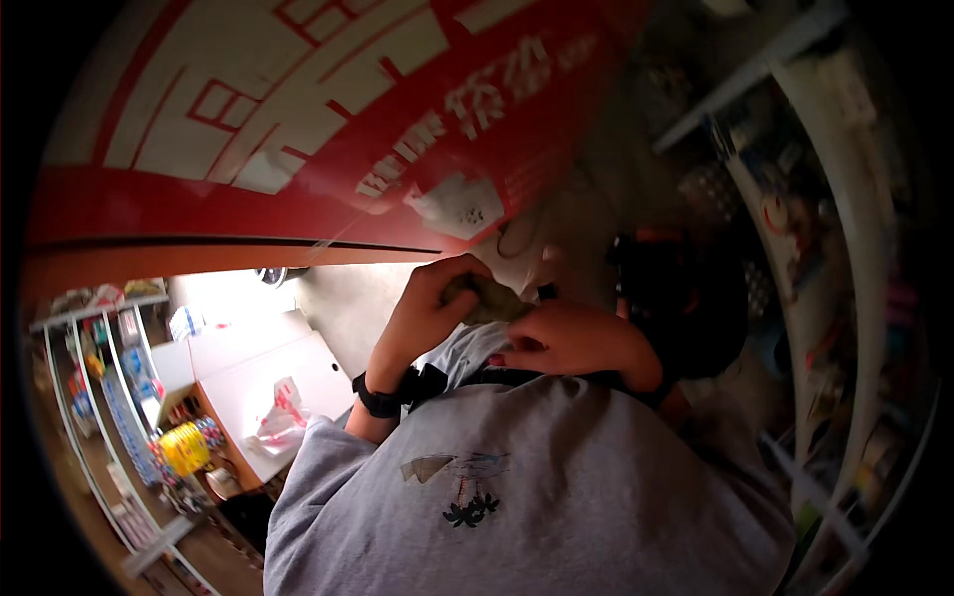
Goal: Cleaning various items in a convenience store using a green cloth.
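Note:
A crumpled olive-green cloth [492, 299] is bunched up between my two hands, in front of my waist. My left hand [436, 294] grips its left end, the thumb pressed over the folds. At its right end, my right hand [574, 339] is curled against the cloth, back turned upward. Some of the right fingers are hidden, and one painted nail shows below. A black band [384, 395] circles my left wrist. Both hands are just beyond the hem of my grey shirt [522, 484].
A large red and white panel [313, 201] bearing writing rises close ahead of my hands. On the left are a white surface [272, 391] with a plastic bag [282, 417] and stocked shelves [112, 365]. More shelves [835, 223] run along the right, near a dark bulky object [678, 298].

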Demonstrator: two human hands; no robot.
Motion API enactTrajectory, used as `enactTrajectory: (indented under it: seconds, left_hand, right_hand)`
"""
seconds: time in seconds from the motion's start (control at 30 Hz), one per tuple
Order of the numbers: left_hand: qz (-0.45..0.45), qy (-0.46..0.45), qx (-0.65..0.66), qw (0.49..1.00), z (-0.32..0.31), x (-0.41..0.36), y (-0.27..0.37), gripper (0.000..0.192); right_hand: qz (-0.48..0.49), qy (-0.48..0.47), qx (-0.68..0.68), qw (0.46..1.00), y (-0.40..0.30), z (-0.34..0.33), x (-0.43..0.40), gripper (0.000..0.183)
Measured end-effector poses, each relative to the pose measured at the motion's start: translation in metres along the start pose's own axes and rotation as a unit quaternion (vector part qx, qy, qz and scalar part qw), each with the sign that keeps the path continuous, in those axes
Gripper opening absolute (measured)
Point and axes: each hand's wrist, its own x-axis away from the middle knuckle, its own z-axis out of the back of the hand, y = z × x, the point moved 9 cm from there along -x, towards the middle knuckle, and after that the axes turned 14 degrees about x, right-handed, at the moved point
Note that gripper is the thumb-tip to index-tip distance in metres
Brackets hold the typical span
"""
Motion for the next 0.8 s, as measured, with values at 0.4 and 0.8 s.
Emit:
enactTrajectory:
  seconds: [0.4, 0.8]
  left_hand:
    - [-0.031, 0.08, -0.019, 0.996, -0.018, -0.04, 0.04, 0.028]
    - [-0.045, 0.074, 0.103, 0.991, -0.01, -0.04, 0.031, 0.025]
  right_hand:
    - [0.076, -0.14, 0.062, 0.985, 0.025, 0.073, -0.016, 0.051]
    - [0.12, -0.189, -0.039, 0.974, 0.009, 0.057, -0.014, 0.033]
